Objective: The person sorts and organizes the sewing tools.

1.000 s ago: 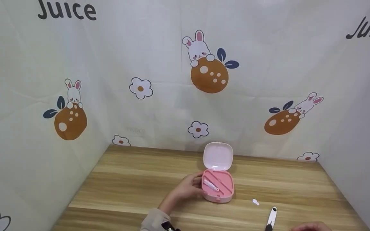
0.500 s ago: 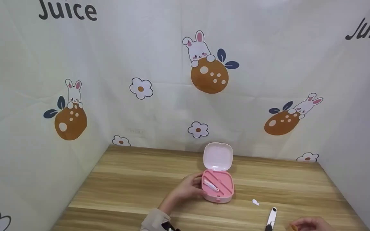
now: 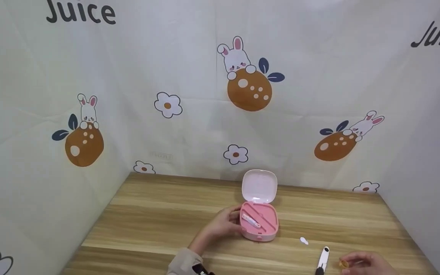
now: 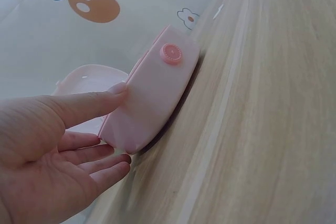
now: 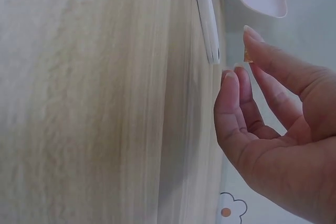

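- Box (image 4: 152, 93): pale pink outer wall.
- Lid (image 3: 259, 186): very pale pink inside, glossy white highlights.
- Tray (image 3: 270, 226): stronger, salmon-like pink.
- Latch (image 4: 171, 54): coral pink, ringed round its edge with fine ticks.
- Slim tool in tray (image 3: 251, 220): white; markings too small to read.
- Small piece (image 3: 343, 264): amber-orange.
- Long tool (image 3: 323, 259): white, black end, dark spot near tip.
- Scrap (image 3: 304, 241): white.
- Worktop (image 3: 159, 214): light brown, streaked woodgrain.
- Backdrop (image 3: 197, 133): cream; white rabbits (image 3: 235, 59) with pink inner ears, brown-orange fruit (image 3: 250, 91) with pale spots, navy leaves (image 3: 276, 77), dark-outlined white flowers (image 3: 168, 105) with orange centres, charcoal "Juice" lettering (image 3: 82, 14).
- Sleeve (image 3: 181, 261): beige.
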### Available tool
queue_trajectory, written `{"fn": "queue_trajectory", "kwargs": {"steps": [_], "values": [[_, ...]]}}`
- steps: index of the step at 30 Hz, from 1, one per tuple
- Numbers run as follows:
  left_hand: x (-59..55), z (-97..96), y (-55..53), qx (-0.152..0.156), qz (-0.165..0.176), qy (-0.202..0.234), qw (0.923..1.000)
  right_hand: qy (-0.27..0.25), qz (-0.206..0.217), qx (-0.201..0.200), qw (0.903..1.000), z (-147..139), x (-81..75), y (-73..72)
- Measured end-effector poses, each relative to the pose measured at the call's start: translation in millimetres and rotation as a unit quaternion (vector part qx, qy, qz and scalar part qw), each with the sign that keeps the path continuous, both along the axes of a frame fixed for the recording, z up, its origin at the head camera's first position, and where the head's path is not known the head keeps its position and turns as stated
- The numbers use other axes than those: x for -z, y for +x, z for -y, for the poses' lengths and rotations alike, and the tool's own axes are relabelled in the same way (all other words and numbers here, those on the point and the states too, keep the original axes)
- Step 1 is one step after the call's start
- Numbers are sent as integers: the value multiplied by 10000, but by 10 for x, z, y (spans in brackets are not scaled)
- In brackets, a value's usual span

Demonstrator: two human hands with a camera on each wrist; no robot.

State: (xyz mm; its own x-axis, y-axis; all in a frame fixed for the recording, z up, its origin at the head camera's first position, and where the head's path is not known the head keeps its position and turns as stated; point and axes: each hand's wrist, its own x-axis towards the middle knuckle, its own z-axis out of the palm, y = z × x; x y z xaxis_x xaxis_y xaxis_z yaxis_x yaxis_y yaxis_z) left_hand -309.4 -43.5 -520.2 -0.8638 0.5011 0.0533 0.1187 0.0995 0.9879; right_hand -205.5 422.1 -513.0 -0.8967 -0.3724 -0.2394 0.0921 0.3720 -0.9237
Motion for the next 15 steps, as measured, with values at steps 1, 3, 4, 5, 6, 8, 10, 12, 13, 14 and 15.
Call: {"fn": "queue_trajectory", "kwargs": {"steps": [1, 3, 4, 5, 6, 8, 10, 12, 13, 14, 15], "values": [[-1, 0, -1, 0, 8, 5, 10000, -6, 84, 82, 9999, 25, -17, -2], [0, 2, -5, 18, -11, 6, 10000, -133, 237, 166, 9995, 70, -42, -7], [3, 3, -9, 33, -34, 16, 10000, -189, 330, 217, 9990, 89, -53, -13], [5, 5, -10, 43, -51, 19, 10000, -246, 386, 246, 9986, 109, -63, -17], [9, 5, -13, 57, -83, 28, 9999, -279, 399, 267, 9985, 126, -69, -22], [9, 7, -12, 93, -100, 54, 9999, -352, 380, 257, 9983, 163, -76, -28], [9, 5, -7, 77, -79, 50, 9999, -431, 230, 184, 9986, 199, -80, -38], [4, 4, 1, 48, -66, 25, 10000, -617, 54, 26, 9981, 236, -85, -49], [0, 4, 5, 29, -56, 11, 10000, -734, 65, -18, 9973, 257, -91, -56], [-2, 3, 6, 2, -62, -4, 10000, -786, 33, -36, 9969, 278, -98, -63], [-5, 4, 7, -20, -68, -13, 10000, -857, 5, -60, 9963, 298, -104, -69]]}}
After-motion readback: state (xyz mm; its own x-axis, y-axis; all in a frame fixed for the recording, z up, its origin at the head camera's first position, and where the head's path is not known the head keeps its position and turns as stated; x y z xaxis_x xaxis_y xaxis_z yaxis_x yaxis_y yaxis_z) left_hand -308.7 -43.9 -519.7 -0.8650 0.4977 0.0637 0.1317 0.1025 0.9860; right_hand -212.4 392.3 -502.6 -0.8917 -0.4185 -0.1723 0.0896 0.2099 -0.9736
